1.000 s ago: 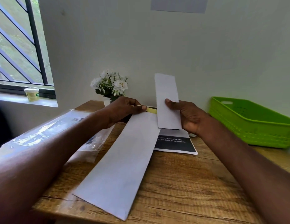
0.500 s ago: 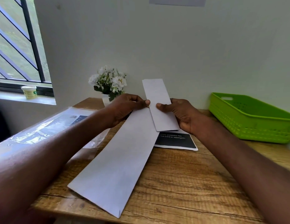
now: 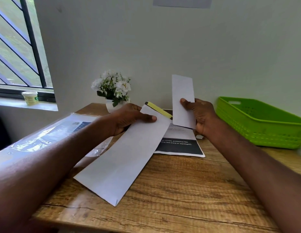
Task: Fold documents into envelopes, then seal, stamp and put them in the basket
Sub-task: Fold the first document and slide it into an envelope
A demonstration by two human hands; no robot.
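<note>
Since half a second ago, moved apart: right hand (image 3: 199, 116) drawn to the right with the folded document (image 3: 183, 100), no longer beside the left thumb, and the yellow strip (image 3: 159, 109) of the envelope flap shown again. Left hand (image 3: 129, 117) gripping the far end of the long white envelope (image 3: 123, 155), thumb flat on top, other fingers curled underneath. Near end of the envelope resting on the wooden table (image 3: 180, 195), slanted toward the front-left corner. Folded document held upright and slightly tilted, pinched at its lower half between thumb in front and fingers behind, lifted above a printed sheet (image 3: 181, 145) with a black band, lying flat on the table. Between document and envelope flap, a narrow gap, not touching. Green basket (image 3: 262, 125) at the right, well apart from the hands. Behind the left hand, a small pot of white flowers (image 3: 112, 88) against the wall. At the left, under the left forearm, a clear plastic packet (image 3: 50, 130). On the window sill, a small tub (image 3: 30, 97).
</note>
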